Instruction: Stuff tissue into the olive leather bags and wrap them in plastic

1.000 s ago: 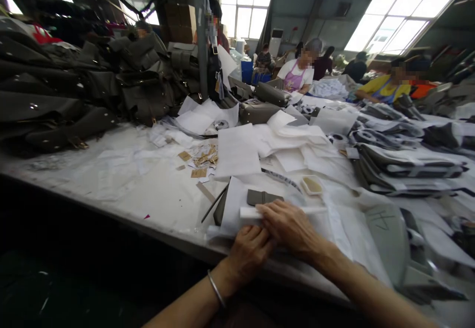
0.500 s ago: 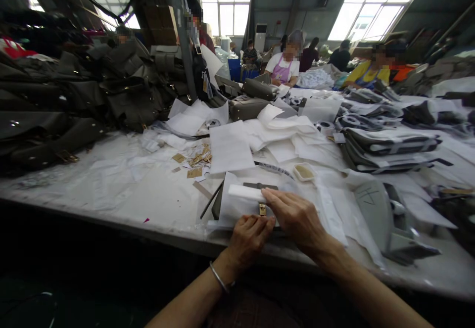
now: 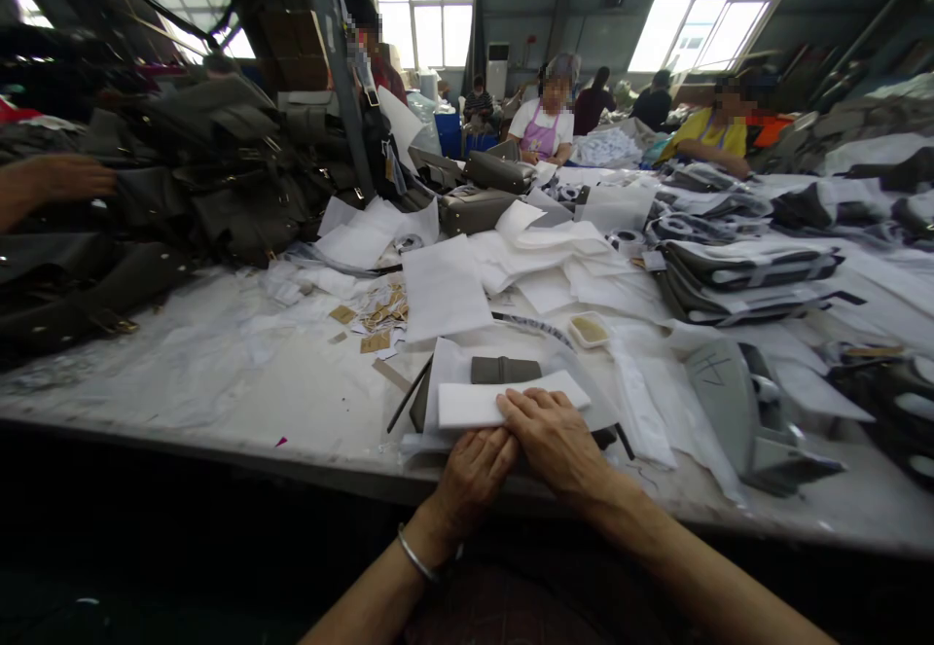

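The white sheet (image 3: 511, 402) lies folded over a grey leather piece (image 3: 505, 370) at the near edge of the table (image 3: 219, 382), just in front of the person. The right hand (image 3: 555, 441) rests flat and open on the sheet's near edge; the left hand (image 3: 478, 475) touches it with fingers curled, and whether it pinches anything cannot be told. The sheet looks thin, light and limp, likely to crease or slide, so it is probably best pinched together with the firmer leather along the fold
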Motion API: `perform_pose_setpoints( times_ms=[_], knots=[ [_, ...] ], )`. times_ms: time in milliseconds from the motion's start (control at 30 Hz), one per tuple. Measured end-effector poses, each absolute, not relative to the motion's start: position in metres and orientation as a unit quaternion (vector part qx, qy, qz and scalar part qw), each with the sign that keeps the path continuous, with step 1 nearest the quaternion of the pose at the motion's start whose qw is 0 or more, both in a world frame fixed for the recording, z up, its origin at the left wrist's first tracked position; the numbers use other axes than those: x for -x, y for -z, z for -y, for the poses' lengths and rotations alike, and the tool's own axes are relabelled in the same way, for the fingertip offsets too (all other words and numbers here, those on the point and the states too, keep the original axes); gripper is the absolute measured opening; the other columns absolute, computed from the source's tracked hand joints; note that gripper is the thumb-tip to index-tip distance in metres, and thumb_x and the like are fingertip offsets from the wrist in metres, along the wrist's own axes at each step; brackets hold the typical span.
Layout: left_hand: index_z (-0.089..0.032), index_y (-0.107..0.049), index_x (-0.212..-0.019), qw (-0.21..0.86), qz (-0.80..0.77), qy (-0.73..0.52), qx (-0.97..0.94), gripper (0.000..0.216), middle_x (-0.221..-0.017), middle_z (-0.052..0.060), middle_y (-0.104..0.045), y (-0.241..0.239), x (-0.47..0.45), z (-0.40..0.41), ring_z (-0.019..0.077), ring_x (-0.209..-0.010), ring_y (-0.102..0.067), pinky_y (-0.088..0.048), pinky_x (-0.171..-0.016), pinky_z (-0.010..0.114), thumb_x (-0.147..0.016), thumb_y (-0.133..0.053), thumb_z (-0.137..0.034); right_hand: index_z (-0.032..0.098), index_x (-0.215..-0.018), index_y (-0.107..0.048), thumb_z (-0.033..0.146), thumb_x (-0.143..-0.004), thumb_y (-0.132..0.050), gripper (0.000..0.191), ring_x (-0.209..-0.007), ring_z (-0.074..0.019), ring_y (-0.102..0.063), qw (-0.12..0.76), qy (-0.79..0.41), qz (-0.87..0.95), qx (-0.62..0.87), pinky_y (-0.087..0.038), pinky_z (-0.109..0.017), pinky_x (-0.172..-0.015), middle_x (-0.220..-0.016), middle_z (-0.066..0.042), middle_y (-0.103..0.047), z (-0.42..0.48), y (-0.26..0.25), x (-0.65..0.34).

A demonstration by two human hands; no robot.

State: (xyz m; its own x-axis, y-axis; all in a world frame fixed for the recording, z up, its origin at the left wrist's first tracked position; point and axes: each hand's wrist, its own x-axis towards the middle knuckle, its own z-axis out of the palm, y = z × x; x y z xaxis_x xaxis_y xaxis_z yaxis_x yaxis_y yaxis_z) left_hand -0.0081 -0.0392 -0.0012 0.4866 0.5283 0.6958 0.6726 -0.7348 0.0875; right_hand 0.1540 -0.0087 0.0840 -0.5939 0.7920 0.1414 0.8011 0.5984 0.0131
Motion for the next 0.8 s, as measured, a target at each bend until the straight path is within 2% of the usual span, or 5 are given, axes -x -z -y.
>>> perform_pose_setpoints(
  times_ms=[267, 367, 467, 633, 800],
  knots=[
    [-0.013, -0.061, -0.116, 0.124, 0.342, 0.364, 0.857, 0.027, -0.111, 0.012, -0.068, 0.001, 0.012, 0.043, 0.0198, -0.114, -0.059, -0.049, -0.1, 0.037, -0.099, -0.04, -0.014, 0.019, -0.091, -0.067, 0.019, -0.092, -0.056, 0.012, -0.091, -0.0262, -0.057, 0.046, -0.019, 0.878, 0.476, -0.044, -0.037, -0.074, -0.095, -0.009, -0.068, 0.006, -0.094, -0.14],
    [-0.015, -0.063, -0.114, 0.17, 0.356, 0.36, 0.845, 0.026, -0.109, 0.007, -0.068, -0.009, 0.011, 0.044, 0.0186, -0.116, -0.058, -0.04, -0.11, 0.039, -0.098, -0.043, -0.013, 0.023, -0.1, -0.069, 0.023, -0.095, -0.054, 0.016, -0.111, -0.0276, -0.055, 0.131, -0.03, 0.885, 0.445, -0.042, -0.043, -0.094, -0.11, -0.006, -0.068, 0.003, -0.079, -0.155],
    [-0.016, -0.064, -0.106, 0.181, 0.37, 0.355, 0.839, 0.023, -0.117, 0.008, -0.065, -0.017, 0.007, 0.042, 0.0215, -0.126, -0.053, -0.037, -0.114, 0.047, -0.096, -0.044, -0.011, 0.022, -0.118, -0.066, 0.016, -0.094, -0.049, 0.029, -0.133, -0.0289, -0.044, 0.177, -0.024, 0.893, 0.413, -0.03, -0.05, -0.112, -0.131, -0.006, -0.062, 0.003, -0.065, -0.169],
    [-0.016, -0.062, -0.098, 0.151, 0.402, 0.349, 0.833, 0.019, -0.114, 0.011, -0.066, -0.02, 0.004, 0.038, 0.0195, -0.116, -0.06, -0.049, -0.102, 0.04, -0.097, -0.043, -0.012, 0.017, -0.133, -0.057, 0.023, -0.091, -0.057, 0.043, -0.132, -0.027, -0.048, 0.129, -0.048, 0.915, 0.379, -0.036, -0.048, -0.112, -0.141, -0.011, -0.056, 0.009, -0.063, -0.192],
    [-0.012, -0.055, -0.122, 0.15, 0.453, 0.245, 0.844, 0.031, -0.096, 0.008, -0.066, -0.033, -0.006, 0.037, 0.02, -0.088, -0.065, -0.055, -0.083, 0.037, -0.096, -0.038, -0.009, 0.015, -0.139, -0.051, 0.014, -0.089, -0.053, 0.05, -0.131, -0.0251, -0.05, 0.166, 0.004, 0.922, 0.349, -0.04, -0.048, -0.11, -0.14, -0.012, -0.056, 0.015, -0.051, -0.21]
  ],
)
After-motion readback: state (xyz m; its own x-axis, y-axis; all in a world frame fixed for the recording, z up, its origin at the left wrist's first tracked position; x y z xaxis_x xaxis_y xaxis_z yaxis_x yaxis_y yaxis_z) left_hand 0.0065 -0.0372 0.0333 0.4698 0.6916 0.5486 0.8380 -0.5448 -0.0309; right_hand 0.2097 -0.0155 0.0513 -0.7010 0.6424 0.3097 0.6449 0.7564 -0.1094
